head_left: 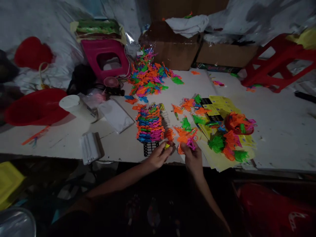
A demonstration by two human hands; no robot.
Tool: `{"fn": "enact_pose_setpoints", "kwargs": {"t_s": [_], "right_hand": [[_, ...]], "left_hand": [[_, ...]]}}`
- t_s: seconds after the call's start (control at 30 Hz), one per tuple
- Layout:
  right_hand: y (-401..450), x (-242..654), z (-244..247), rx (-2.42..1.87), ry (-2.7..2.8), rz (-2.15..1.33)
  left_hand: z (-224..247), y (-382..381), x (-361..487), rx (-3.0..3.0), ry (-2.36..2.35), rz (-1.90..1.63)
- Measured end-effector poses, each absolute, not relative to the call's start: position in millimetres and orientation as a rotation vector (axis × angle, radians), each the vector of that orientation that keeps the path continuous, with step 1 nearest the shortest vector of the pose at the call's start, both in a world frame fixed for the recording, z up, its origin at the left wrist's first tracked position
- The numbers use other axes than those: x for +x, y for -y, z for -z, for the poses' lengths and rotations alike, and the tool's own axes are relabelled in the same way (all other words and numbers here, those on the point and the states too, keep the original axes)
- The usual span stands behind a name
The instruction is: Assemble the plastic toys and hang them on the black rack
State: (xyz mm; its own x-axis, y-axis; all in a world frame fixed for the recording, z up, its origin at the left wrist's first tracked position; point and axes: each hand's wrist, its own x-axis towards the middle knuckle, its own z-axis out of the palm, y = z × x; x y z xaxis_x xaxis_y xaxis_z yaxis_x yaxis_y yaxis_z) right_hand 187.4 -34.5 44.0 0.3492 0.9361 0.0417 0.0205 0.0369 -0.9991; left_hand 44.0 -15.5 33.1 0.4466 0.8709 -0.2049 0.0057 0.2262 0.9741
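Note:
At the table's front edge, my left hand (pixel 159 156) pinches a small yellow piece (pixel 167 145). Close to its right, my right hand (pixel 194 159) has its fingers closed on orange and pink plastic pieces (pixel 189 137). Rows of colourful plastic pieces (pixel 150 123) stand in a black rack (pixel 150 148) just left of my hands. Green pieces (pixel 185 123) and more orange ones lie beyond my right hand. A large mixed pile (pixel 150 77) sits further back. Exact shapes of the held pieces are blurred.
Yellow printed cards (pixel 222 105) and a red bowl of pieces (pixel 239 124) lie to the right. A white bottle (pixel 78 108), a grey box (pixel 91 148) and a red basin (pixel 37 107) stand left. Cardboard boxes (pixel 170 46) and a pink stool (pixel 106 57) are behind.

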Motion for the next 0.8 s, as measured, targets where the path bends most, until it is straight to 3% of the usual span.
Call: {"fn": "enact_pose_setpoints", "kwargs": {"t_s": [0.2, 0.8], "right_hand": [[29, 156, -45, -1.349, 0.980, -0.912], [36, 158, -49, -1.598, 1.234, -0.750]], "left_hand": [[-35, 11, 31, 1.549, -1.035, -0.813], [-41, 18, 29, 1.839, -1.019, -0.963]]}}
